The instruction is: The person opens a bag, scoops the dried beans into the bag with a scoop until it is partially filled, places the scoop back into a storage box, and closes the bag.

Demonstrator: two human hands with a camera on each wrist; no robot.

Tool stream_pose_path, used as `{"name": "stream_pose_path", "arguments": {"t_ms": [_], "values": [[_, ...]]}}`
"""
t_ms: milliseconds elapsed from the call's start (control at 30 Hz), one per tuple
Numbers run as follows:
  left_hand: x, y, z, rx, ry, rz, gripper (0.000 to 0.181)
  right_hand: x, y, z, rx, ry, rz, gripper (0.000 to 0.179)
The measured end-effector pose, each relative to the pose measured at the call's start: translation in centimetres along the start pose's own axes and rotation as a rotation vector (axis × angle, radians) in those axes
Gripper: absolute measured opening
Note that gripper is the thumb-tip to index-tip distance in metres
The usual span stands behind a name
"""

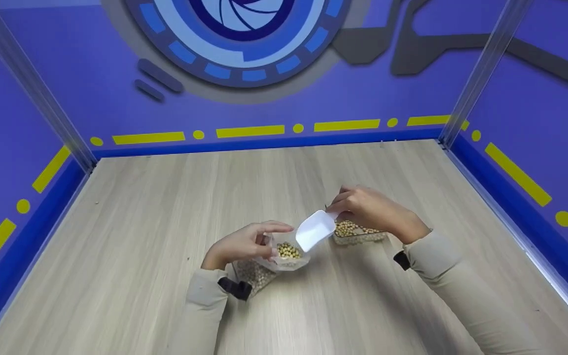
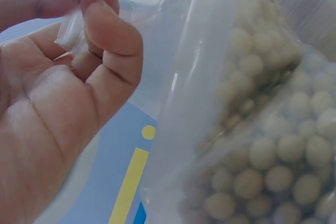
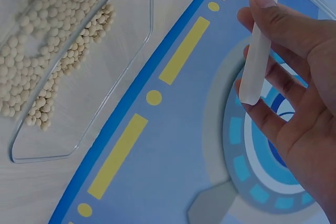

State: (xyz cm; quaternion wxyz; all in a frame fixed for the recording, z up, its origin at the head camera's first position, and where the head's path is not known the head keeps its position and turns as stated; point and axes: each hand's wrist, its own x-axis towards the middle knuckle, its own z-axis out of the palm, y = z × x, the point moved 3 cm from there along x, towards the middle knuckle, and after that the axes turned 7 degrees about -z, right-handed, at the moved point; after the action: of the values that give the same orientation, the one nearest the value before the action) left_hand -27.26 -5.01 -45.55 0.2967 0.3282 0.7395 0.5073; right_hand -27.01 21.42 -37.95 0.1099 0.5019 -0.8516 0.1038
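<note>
My left hand (image 1: 242,244) pinches the rim of a clear plastic bag (image 2: 176,87) between thumb and fingers. Its mouth is spread, showing yellowish round beans (image 1: 289,250) inside. More beans (image 2: 278,179) fill the bag's lower part, close to the left wrist. A white scoop (image 1: 316,230) is held by its handle in my right hand (image 1: 375,211), thumb on one side and fingers on the other. The scoop's bowl tilts toward the bag's mouth and overlaps its right edge; no beans show in it. Under the right hand stands a clear container (image 1: 360,239) with similar beans.
The wood-grain tabletop (image 1: 141,222) carries the bag and the container near its middle. Blue printed panels (image 1: 264,111) rise at the back and both sides, with metal posts (image 1: 486,69) at the corners.
</note>
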Motion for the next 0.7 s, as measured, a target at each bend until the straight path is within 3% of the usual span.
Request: {"name": "stream_pose_path", "arguments": {"t_ms": [300, 700], "values": [[-0.1, 0.0, 0.0, 0.024, 0.013, -0.018, 0.060, -1.6, 1.6, 0.1, 0.000, 0.064, 0.069, 0.028], [-0.2, -0.3, -0.2, 0.073, 0.062, -0.012, 0.056, -4.3, 3.9, 1.2, 0.035, 0.047, 0.291, 0.026]]}}
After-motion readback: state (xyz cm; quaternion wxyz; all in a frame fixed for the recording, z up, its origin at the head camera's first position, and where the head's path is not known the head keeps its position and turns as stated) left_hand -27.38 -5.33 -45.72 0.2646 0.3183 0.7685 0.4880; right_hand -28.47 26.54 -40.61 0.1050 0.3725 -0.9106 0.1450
